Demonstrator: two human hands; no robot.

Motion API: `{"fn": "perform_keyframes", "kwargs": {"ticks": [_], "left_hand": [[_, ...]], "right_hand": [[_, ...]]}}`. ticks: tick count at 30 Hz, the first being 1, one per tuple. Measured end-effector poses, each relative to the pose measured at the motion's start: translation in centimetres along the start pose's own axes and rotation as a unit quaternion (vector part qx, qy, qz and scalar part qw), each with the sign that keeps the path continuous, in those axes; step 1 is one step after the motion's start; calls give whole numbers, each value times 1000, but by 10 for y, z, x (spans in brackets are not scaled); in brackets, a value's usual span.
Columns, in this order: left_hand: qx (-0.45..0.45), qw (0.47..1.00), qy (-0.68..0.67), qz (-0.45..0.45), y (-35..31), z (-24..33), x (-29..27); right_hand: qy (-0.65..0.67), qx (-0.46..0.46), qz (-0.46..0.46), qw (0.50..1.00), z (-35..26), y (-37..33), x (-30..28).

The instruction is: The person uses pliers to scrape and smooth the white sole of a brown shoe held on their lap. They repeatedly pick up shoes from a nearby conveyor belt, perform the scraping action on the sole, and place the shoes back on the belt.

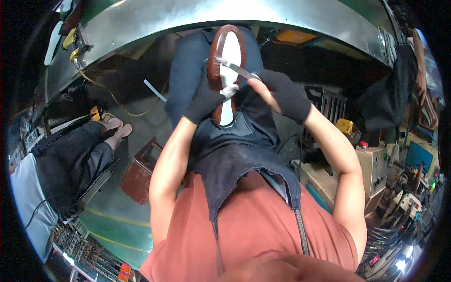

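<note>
A brown leather shoe upper (214, 71) lies sole side up over my lap, its toe pointing away from me. The leather is folded in around a white insole. My left hand (204, 99), in a black fingerless glove, is closed round the shoe's waist, with its fingertips on the white underside. My right hand (285, 96) wears a similar glove and grips a slim metal craft knife (241, 71). The knife's tip reaches the leather edge at the left of the forefoot; whether it touches cannot be made out.
A curved metal bench (188, 35) runs across the front, with a yellow air tool (75, 47) and its hose at the left. Another person (61, 174) sits at the far left. A brown stool (141, 171) stands on the floor. Machines (373, 169) stand at the right.
</note>
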State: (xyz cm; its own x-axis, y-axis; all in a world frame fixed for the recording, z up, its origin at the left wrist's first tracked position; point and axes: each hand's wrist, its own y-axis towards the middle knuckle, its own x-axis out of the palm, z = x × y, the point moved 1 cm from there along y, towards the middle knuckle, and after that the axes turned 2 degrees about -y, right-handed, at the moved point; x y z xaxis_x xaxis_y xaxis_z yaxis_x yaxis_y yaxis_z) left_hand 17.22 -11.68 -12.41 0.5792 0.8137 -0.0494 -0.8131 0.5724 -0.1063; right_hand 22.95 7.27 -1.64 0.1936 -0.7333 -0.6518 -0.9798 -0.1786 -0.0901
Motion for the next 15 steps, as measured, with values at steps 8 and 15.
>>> {"fn": "perform_keyframes", "kwargs": {"ticks": [8,15], "left_hand": [[-142,972,-184,33,-13,-5,-3],[-116,959,-256,21,162,111,-26]], "right_hand": [[447,269,18,853,63,-54,53],[609,442,126,646,114,-84,164]]}}
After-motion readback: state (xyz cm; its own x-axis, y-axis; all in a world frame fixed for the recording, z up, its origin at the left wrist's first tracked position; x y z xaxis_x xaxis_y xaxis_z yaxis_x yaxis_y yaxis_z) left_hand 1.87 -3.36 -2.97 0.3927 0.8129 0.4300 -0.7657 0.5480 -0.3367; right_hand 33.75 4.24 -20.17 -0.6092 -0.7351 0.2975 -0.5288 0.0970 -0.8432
